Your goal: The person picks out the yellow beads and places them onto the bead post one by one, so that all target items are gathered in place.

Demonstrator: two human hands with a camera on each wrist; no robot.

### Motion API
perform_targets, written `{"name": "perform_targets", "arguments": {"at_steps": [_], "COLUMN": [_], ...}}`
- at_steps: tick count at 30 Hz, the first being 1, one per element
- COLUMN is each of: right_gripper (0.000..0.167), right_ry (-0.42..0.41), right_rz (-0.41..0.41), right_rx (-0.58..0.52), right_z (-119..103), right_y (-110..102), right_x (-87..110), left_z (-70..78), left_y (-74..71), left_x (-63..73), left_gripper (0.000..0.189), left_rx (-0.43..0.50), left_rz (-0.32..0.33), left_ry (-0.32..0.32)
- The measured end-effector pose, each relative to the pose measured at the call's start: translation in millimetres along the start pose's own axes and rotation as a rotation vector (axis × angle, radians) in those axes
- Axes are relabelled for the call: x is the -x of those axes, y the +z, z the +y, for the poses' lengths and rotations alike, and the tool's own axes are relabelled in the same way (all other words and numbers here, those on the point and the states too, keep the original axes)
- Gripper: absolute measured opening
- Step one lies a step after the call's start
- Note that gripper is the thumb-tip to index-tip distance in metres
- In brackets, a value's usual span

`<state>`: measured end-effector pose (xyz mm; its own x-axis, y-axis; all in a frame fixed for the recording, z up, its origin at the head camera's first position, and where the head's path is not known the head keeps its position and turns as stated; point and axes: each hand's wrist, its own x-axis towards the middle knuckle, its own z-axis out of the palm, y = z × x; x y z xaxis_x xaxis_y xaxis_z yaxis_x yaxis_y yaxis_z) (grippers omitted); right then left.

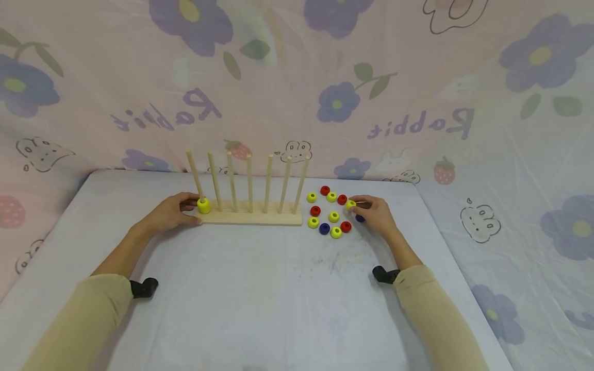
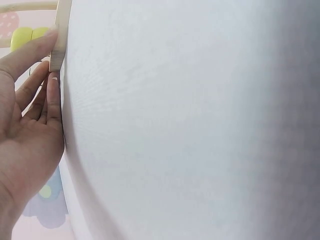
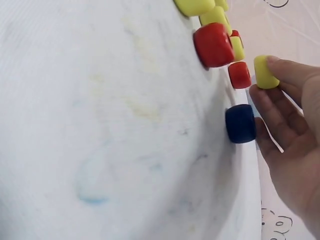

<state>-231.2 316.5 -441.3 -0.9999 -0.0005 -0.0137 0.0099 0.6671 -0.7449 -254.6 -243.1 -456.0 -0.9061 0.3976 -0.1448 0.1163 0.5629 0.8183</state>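
A wooden peg rack with a row of upright pegs stands on the white table. Yellow beads sit at the foot of its leftmost peg; the left wrist view shows two yellow shapes there. My left hand grips the rack's left end, thumb against the front edge. Between thumb and fingertips, my right hand pinches a yellow bead. Just below it, a dark blue bead lies close to the fingers. The right hand is at the right side of the loose beads.
Loose red beads, yellow beads and another dark blue bead lie scattered right of the rack. A patterned cloth hangs behind the table. Black wrist mounts project from both sleeves.
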Motion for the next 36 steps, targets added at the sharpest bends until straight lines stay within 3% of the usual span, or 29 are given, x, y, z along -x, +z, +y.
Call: {"name": "perform_targets", "arguments": {"at_steps": [17, 26, 36], "right_gripper": [0.035, 0.035, 0.038], "right_ry": [-0.154, -0.175, -0.186], "right_rz": [0.069, 0.074, 0.058], "right_rx": [-0.097, -0.096, -0.109], "right_z": [-26, -39, -57], "right_y": [-10, -13, -15], "right_x": [-0.2, -1.0, -6.3], "left_z": [6.2, -2.2, 2.4], "left_y": [0.6, 2.2, -0.4], "left_x": [2.6, -3.6, -0.2], "left_gripper": [0.08, 0.08, 0.081], "left_rx": [-0.007, 0.009, -0.014], "left_rz": [-0.003, -0.008, -0.005], "left_ry": [-0.006, -0.011, 0.008]}}
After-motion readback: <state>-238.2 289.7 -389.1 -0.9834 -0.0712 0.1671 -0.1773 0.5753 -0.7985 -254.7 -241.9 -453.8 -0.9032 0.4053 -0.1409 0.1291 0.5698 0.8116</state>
